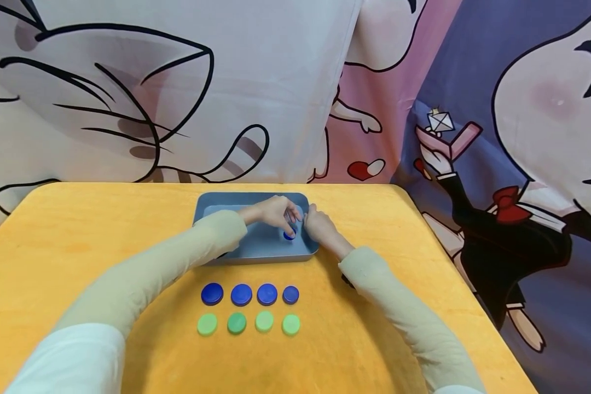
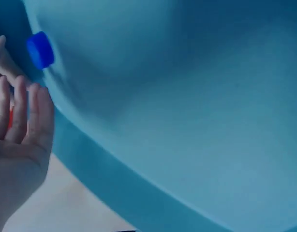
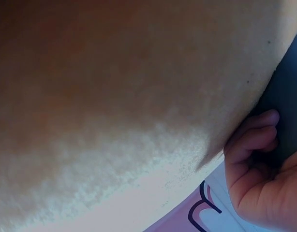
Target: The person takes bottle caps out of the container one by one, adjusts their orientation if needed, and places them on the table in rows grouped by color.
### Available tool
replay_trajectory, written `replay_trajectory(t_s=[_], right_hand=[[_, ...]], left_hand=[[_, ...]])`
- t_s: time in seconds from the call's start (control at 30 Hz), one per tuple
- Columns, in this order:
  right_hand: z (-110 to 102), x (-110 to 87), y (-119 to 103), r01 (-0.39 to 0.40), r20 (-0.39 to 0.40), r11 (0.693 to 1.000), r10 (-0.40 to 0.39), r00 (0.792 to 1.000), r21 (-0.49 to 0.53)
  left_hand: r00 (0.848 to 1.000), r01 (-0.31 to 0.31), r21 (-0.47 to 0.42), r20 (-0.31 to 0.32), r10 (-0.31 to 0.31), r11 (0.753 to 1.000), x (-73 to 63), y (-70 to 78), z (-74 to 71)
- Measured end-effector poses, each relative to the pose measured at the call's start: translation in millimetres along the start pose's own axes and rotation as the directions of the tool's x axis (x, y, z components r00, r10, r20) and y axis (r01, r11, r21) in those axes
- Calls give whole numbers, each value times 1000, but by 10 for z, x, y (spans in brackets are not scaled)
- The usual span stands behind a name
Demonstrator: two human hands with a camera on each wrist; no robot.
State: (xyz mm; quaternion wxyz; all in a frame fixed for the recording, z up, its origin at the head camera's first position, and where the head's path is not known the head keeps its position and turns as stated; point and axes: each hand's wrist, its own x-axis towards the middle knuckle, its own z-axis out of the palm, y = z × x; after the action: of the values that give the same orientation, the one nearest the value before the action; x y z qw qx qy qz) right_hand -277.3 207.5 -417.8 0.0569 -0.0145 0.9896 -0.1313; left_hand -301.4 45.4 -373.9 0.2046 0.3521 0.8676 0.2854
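Note:
A grey-blue tray (image 1: 256,246) sits toward the back of the table. Over its right side hangs my left hand (image 1: 278,212), fingers lightly bent, fingertips close above a blue bottle cap (image 1: 289,235). In the left wrist view that blue cap (image 2: 40,50) leans on edge by the tray wall, apart from the loosely extended fingers (image 2: 39,111). Something orange-red (image 2: 11,116) shows between those fingers; I cannot tell what holds it. At the tray's right rim my right hand (image 1: 319,225) grips the edge. The right wrist view shows its curled fingers (image 3: 255,140), their inner side dark.
In front of the tray, a row of blue caps (image 1: 241,295) lies above a row of green caps (image 1: 236,323). They rest flat on the yellow table (image 1: 128,339). A printed cloth (image 1: 285,109) hangs right behind the table, another (image 1: 453,230) along its right side.

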Motion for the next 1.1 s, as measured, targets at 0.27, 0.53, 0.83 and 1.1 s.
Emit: replay_trajectory(t_s=[0.27, 0.53, 0.83, 1.1], right_hand=[[27, -7, -25, -18, 20, 1000, 18, 1000, -1], [8, -4, -41, -34, 29, 999, 34, 999, 13], [14, -26, -19, 19, -37, 1000, -19, 999, -15], [13, -30, -24, 19, -40, 1000, -20, 999, -16]], left_hand=[[996, -51, -46, 75, 54, 998, 46, -199, 76], [996, -55, -54, 63, 58, 997, 56, -224, 100], [998, -31, -54, 58, 34, 998, 82, -255, 131], [998, -62, -33, 22, 62, 998, 82, -296, 165]])
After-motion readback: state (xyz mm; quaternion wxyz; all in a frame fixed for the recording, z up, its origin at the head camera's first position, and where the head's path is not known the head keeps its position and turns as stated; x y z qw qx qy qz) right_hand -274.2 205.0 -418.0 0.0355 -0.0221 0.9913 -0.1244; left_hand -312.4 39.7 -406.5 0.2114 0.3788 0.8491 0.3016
